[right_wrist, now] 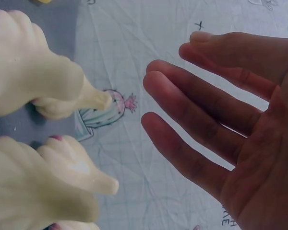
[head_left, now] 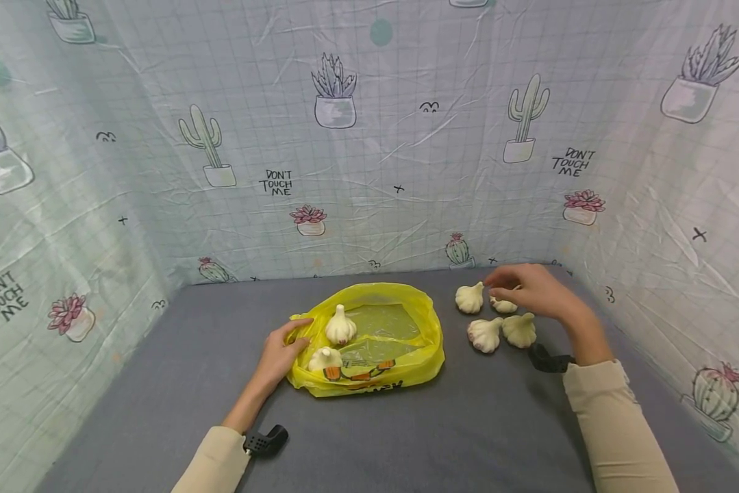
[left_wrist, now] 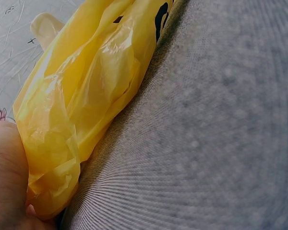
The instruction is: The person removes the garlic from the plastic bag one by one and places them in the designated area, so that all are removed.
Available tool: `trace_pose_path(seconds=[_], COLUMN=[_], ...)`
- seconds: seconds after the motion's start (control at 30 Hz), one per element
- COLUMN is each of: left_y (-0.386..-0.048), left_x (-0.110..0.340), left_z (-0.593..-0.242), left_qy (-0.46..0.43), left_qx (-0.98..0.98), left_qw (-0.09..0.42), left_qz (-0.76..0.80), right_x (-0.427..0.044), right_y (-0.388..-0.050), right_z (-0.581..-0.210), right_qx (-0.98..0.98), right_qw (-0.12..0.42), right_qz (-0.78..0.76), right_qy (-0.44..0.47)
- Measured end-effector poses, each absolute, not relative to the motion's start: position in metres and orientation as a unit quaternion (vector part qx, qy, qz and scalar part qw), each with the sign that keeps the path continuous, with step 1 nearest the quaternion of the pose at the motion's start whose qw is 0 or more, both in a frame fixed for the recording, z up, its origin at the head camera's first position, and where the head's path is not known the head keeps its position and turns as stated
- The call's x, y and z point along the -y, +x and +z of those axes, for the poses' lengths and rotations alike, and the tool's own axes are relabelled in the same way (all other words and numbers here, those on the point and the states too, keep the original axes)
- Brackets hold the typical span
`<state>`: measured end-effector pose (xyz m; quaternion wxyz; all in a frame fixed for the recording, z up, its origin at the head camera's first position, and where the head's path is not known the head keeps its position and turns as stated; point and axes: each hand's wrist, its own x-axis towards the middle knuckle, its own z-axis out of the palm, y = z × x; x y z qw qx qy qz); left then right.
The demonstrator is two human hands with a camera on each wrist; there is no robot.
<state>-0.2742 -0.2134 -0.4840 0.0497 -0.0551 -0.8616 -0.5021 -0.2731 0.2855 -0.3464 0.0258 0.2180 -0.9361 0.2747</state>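
Note:
A yellow plastic bag [head_left: 431, 349] lies with its mouth spread, and two garlic bulbs [head_left: 341, 326] sit inside at its left end. My left hand [head_left: 278, 355] grips the bag's left rim between thumb and fingers; in the left wrist view, the thumb [left_wrist: 7, 172] is against the crumpled yellow plastic. To the right of the bag, several garlic bulbs [head_left: 484, 335] stand in a close group. Over the rear bulbs hovers my right hand [head_left: 535, 291], partly covering one garlic bulb [head_left: 503, 304]. In the right wrist view its fingers [right_wrist: 187, 115] are extended, apart from the bulbs, holding nothing.
Everything stands on a table with a dark grey cloth [head_left: 406, 438]. A pale curtain [head_left: 381, 150] printed with cacti and potted plants closes off the back and both sides. Each wrist carries a black camera mount [head_left: 266, 440].

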Motion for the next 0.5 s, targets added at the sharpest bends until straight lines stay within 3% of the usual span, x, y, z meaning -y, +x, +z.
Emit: trace_pose_path(seconds=[0.5], left_y=[-0.277], left_x=[0.214], left_z=[-0.487], left_qy=[-0.054], left_qx=[0.859], left_qw=[0.049], left_qz=[-0.508], right_x=[-0.267], right_y=[-0.275], right_z=[-0.35], right_qx=[0.932], right_qw=[0.04], right_qz=[0.273], right_qy=[0.237])
